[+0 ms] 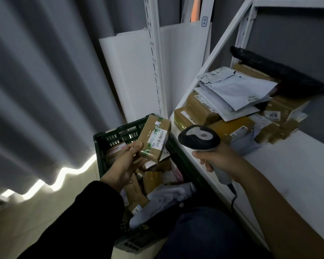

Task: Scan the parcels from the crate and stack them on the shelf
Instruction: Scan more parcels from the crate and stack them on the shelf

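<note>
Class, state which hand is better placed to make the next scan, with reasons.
Right hand: it already grips the scanner, beside the parcel the left hand holds above the crate.

Glossy tape is shining on the cardboard parcel [155,139] in the left grip [126,163], above the matt plastic crate [108,136].

The scene is viewed from a head-worn camera, tilted forward and down, close above the green crate [108,141]; the white shelf [297,165] is seen just right of it.
</note>
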